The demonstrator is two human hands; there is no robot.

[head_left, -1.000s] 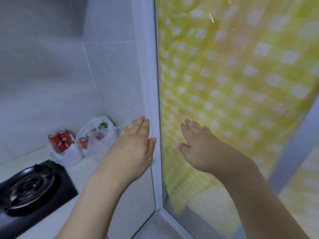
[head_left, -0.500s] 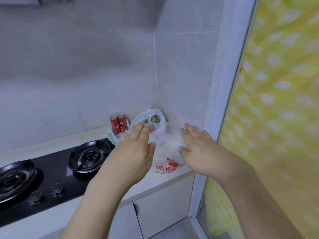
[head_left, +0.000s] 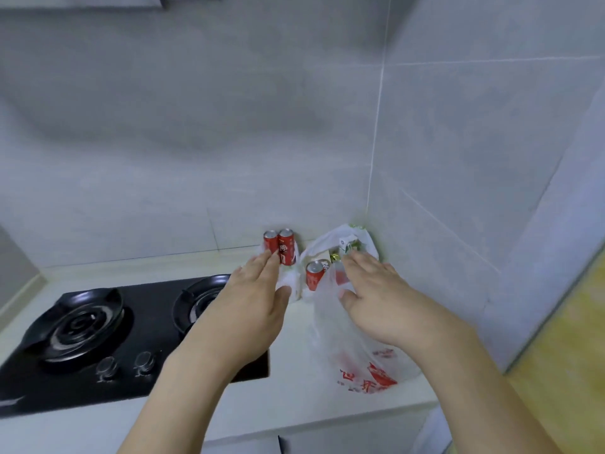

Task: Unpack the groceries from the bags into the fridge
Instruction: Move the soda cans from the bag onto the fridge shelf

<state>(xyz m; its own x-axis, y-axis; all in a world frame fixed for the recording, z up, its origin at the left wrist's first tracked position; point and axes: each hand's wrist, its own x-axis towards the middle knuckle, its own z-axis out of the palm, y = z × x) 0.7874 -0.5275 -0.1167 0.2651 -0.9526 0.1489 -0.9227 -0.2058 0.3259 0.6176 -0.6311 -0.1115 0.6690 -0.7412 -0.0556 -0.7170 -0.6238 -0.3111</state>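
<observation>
While both hands reach over the counter [head_left: 294, 411] with fingers straight and loosely spread, neither grips anything. Just beyond the left hand [head_left: 253, 309] fingertips, two red cans [head_left: 281, 246] stand upright in a crumpled white bag [head_left: 292, 283]. Under the right hand [head_left: 381, 303] lies a clear plastic bag [head_left: 347, 348] with red print; a third red can [head_left: 315, 275] stands at its mouth. Beyond those fingertips something green and gold shows, too blurred to identify. Whether the right fingers touch the plastic is unclear. Left of the left forearm sits a black gas hob [head_left: 98, 335].
</observation>
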